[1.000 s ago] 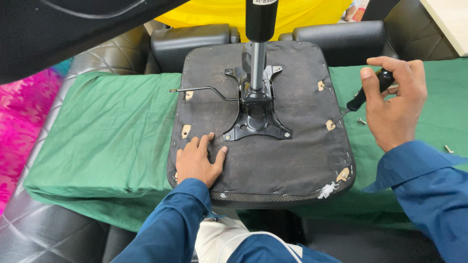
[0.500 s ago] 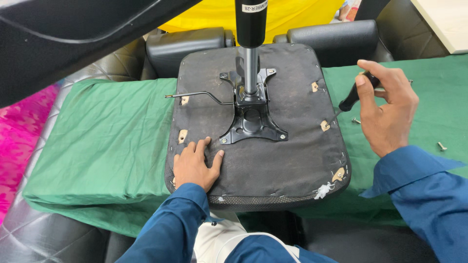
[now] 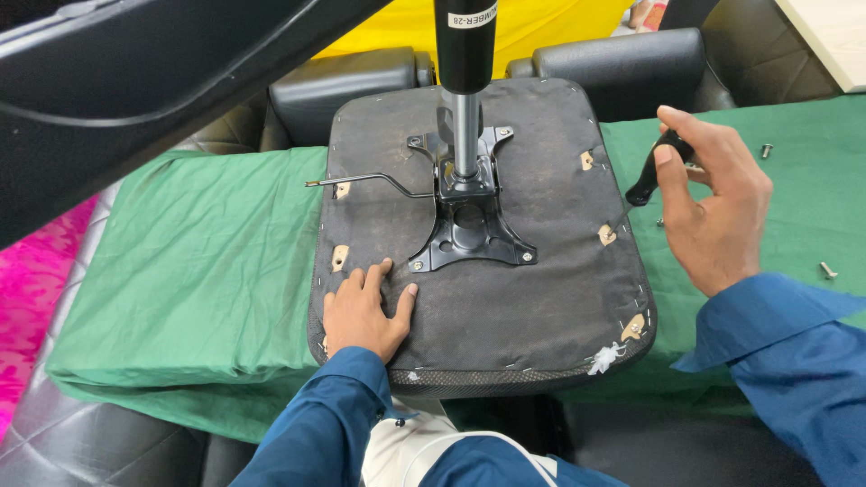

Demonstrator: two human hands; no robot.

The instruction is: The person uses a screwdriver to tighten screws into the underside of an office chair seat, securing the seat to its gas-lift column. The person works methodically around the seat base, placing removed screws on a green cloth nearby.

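Observation:
An upturned office-chair seat (image 3: pixel 532 298) with a dark fabric underside lies on a green cloth (image 3: pixel 198 271). A black metal mechanism plate (image 3: pixel 469 230) with an upright gas-lift cylinder (image 3: pixel 464 54) is fixed at its middle, and a thin lever (image 3: pixel 361 182) sticks out to the left. My left hand (image 3: pixel 365 311) rests flat on the seat's near left part, fingers spread. My right hand (image 3: pixel 713 203) holds a black-handled screwdriver (image 3: pixel 651 176), its tip at the seat's right edge near a small mounting hole (image 3: pixel 607 234).
Loose screws (image 3: pixel 827 269) lie on the cloth at the right. Two black padded armrests (image 3: pixel 622 68) stand behind the seat. A large black chair part (image 3: pixel 135 90) fills the upper left. Pink fabric (image 3: pixel 36 271) shows at far left, black leather below.
My right hand with the screwdriver has moved left and down, bringing the tip to the seat's right edge. The view has drifted slightly. My left hand stays put.

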